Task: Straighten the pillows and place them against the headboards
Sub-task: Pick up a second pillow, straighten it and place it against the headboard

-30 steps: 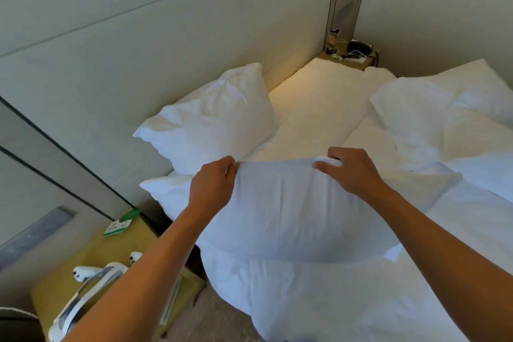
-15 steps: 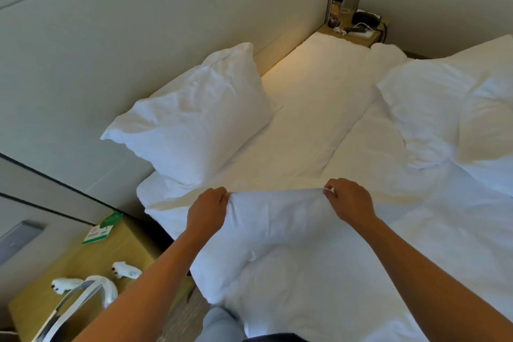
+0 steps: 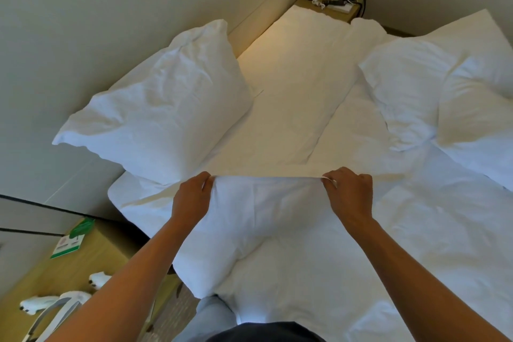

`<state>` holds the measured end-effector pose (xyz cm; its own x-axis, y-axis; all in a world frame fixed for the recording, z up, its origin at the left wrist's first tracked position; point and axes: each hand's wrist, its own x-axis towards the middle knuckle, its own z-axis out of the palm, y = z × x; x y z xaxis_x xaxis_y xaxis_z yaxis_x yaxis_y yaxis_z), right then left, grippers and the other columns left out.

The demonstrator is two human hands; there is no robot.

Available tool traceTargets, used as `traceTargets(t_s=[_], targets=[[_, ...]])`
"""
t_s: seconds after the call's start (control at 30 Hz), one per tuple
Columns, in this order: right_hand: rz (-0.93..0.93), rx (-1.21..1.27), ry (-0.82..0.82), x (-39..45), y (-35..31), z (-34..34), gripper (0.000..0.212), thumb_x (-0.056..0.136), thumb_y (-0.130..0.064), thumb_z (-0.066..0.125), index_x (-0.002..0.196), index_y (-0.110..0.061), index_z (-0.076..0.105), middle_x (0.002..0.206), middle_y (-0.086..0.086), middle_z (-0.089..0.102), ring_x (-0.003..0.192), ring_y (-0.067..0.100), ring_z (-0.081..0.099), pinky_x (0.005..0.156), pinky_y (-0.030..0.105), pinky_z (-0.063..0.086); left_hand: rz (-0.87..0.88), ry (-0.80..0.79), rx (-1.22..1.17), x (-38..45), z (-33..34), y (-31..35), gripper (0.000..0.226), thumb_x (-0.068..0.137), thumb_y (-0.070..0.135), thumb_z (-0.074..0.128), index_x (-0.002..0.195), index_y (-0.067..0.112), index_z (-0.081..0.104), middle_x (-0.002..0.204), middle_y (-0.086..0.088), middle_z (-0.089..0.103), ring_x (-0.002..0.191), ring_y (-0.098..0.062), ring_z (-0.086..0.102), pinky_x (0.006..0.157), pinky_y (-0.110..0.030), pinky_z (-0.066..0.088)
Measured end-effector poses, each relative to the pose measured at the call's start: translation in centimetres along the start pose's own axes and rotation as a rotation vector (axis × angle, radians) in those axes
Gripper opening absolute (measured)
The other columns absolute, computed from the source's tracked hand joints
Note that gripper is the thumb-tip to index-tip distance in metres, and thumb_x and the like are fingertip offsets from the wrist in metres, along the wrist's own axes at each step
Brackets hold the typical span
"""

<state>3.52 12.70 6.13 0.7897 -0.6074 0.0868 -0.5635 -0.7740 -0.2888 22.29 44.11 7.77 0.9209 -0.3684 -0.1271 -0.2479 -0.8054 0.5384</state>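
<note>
A white pillow hangs in front of me over the near edge of the bed. My left hand pinches its top left corner and my right hand pinches its top right corner, stretching the top edge taut. A second white pillow leans upright against the pale headboard at the left. A third white pillow lies crumpled on the bed at the right, away from the headboard.
The bed's white sheet runs along the headboard between the pillows. A wooden nightstand with a green card and white items stands at the lower left. Another nightstand with a phone and cables sits at the far end.
The held pillow has come down from chest height to hang low over the bed edge, and my hands have spread apart to its corners. My view has tilted downward.
</note>
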Motion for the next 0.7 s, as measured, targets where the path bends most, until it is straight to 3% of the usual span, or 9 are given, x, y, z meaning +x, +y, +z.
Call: traceTargets(t_s=[0.13,0.27,0.33,0.4,0.47,0.53,0.63,0.7], targets=[[0.031,0.068,-0.006,0.3,0.2,0.9,0.020,0.105,-0.018,0.063,0.109,-0.009,0.080,0.104,0.012,0.080,0.098,0.033,0.075,0.126,0.050,0.034,0.002,0.008,-0.050,0.8,0.7,-0.2,0.026,0.106,0.033,0.047,0.089,0.018,0.061,0.074,-0.002,0.065,0.069,-0.024,0.062,0.066,-0.032,0.046],[0.179,0.240,-0.060,0.3,-0.5,1.5,0.023,0.110,-0.021,0.051,0.111,-0.013,0.073,0.117,0.012,0.075,0.136,0.044,0.056,0.112,0.051,0.048,0.029,0.022,-0.081,1.0,1.2,-0.5,0.026,0.105,0.031,0.051,0.091,0.015,0.065,0.074,-0.001,0.064,0.069,-0.024,0.062,0.067,-0.032,0.045],[0.221,0.296,-0.060,0.3,-0.8,1.7,0.023,0.111,-0.021,0.046,0.107,-0.018,0.069,0.108,0.005,0.071,0.121,0.040,0.065,0.097,0.050,0.058,0.032,0.019,-0.073,1.1,1.4,-0.7,0.027,0.104,0.032,0.053,0.093,0.014,0.069,0.079,-0.001,0.068,0.074,-0.025,0.064,0.071,-0.031,0.045],[0.258,0.359,-0.034,0.5,-0.9,2.1,0.021,0.111,-0.022,0.043,0.102,-0.026,0.062,0.096,0.001,0.068,0.082,0.026,0.074,0.080,0.043,0.061,0.029,-0.002,-0.055,1.2,1.6,-1.0,0.028,0.103,0.034,0.055,0.095,0.013,0.073,0.086,-0.003,0.073,0.082,-0.025,0.067,0.075,-0.030,0.046],[0.280,0.410,-0.025,0.7,-1.1,2.3,0.023,0.113,-0.027,0.039,0.098,-0.033,0.054,0.084,0.002,0.069,0.058,0.013,0.070,0.064,0.033,0.060,0.030,-0.030,-0.032,1.3,1.7,-1.5,0.027,0.101,0.034,0.058,0.103,0.013,0.075,0.097,-0.006,0.075,0.091,-0.026,0.068,0.079,-0.029,0.046],[0.260,0.430,-0.023,0.7,-1.1,2.3,0.022,0.113,-0.029,0.038,0.098,-0.031,0.054,0.078,0.002,0.069,0.056,0.015,0.069,0.057,0.032,0.058,0.029,-0.047,-0.007,1.3,1.8,-1.9,0.026,0.101,0.030,0.060,0.113,0.011,0.074,0.108,-0.009,0.074,0.100,-0.029,0.068,0.085,-0.030,0.047],[0.209,0.420,-0.041,0.9,-0.6,2.1,0.022,0.111,-0.025,0.043,0.099,-0.021,0.061,0.080,0.000,0.067,0.068,0.024,0.069,0.066,0.043,0.061,0.015,-0.046,0.047,1.4,1.8,-2.6,0.025,0.101,0.021,0.059,0.113,0.006,0.074,0.108,-0.014,0.074,0.102,-0.034,0.068,0.086,-0.032,0.046],[0.158,0.356,-0.069,1.1,-0.1,1.9,0.022,0.111,-0.025,0.046,0.100,-0.019,0.064,0.084,0.001,0.068,0.075,0.025,0.069,0.069,0.038,0.058,0.011,-0.052,0.077,1.3,1.5,-3.0,0.025,0.101,0.022,0.058,0.107,0.006,0.076,0.101,-0.014,0.075,0.097,-0.034,0.069,0.084,-0.033,0.049]])
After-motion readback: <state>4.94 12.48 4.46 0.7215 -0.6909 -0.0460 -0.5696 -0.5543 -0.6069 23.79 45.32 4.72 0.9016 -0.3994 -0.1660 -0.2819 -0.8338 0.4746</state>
